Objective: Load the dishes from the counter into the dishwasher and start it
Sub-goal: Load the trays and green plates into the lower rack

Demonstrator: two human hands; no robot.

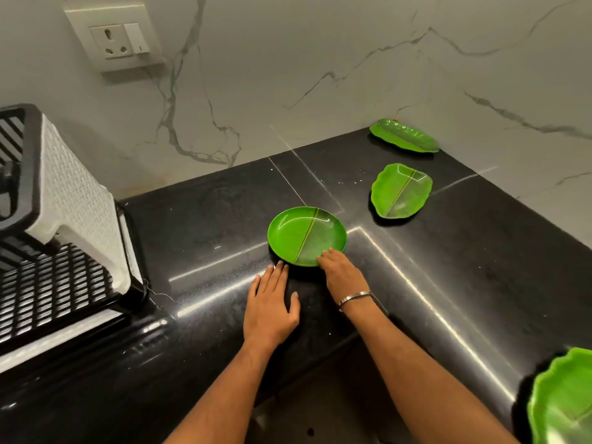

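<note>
Table: black polished stone table (448, 283), L-shaped, set into a corner against a white marble-patterned wall (320, 75).
Round plate: green round plate (307, 236) with a leaf-vein stripe across it, lying flat on the table near the inner corner, directly ahead of both hands.
Right hand: right hand (341, 272) lies palm down at the near right rim of the round plate; its fingers (325, 255) curl over that rim and touch the plate surface. A thumb grip under the rim cannot be seen. A metal bangle (354, 299) sits on the wrist.
Left hand: left hand (272, 302) lies palm down on the table just beside the near left edge of the round plate; fingers straight and together, thumb spread to the side, holding nothing. The fingertips reach the plate edge; contact cannot be confirmed.
Leaf plate, middle: green leaf-shaped plate (400, 191), flat on the table, beyond and right of the round plate, apart from it.
Leaf plate, far: second leaf-shaped plate (404, 136), against the back wall.
Leaf plate, near: third green plate (563, 402), cut off at the lower right frame edge.
Rack: black slatted dish rack (48, 290) at left, carrying a white woven basket (80, 200) tilted on its side.
Socket: wall socket with switch (118, 40), upper left.
</note>
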